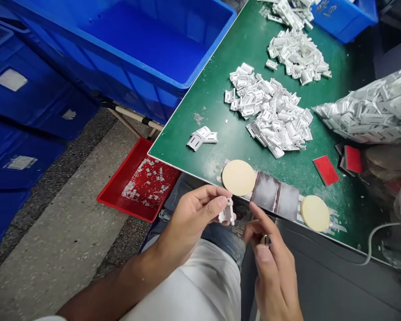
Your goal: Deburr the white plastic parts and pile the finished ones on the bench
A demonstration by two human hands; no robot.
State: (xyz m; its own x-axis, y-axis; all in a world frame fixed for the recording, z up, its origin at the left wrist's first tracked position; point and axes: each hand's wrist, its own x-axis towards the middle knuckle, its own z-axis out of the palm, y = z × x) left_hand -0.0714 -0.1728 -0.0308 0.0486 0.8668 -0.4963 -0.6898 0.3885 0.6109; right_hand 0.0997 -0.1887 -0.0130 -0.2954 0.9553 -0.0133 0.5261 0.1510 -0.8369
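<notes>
My left hand [200,211] pinches a small white plastic part [226,213] between thumb and fingers, just off the table's front edge. The part is a shallow channel with raised edges, its hollow side facing me. To its right is my right hand [270,258], index finger stretched towards the part but apart from it. Its other fingers curl round a small shiny metal piece [265,240], mostly hidden, whose kind I cannot make out. A few similar white parts [202,137] lie near the table's left corner, and a large heap of white parts [270,109] lies farther back.
On the green table [177,129], two round cream pads [239,177] flank dark grey abrasive-looking pads [266,191] along the front edge. A bag of white parts [377,107] and red pads [325,169] lie right. Left are a blue bin [137,71] and a red tray [116,196] with scraps.
</notes>
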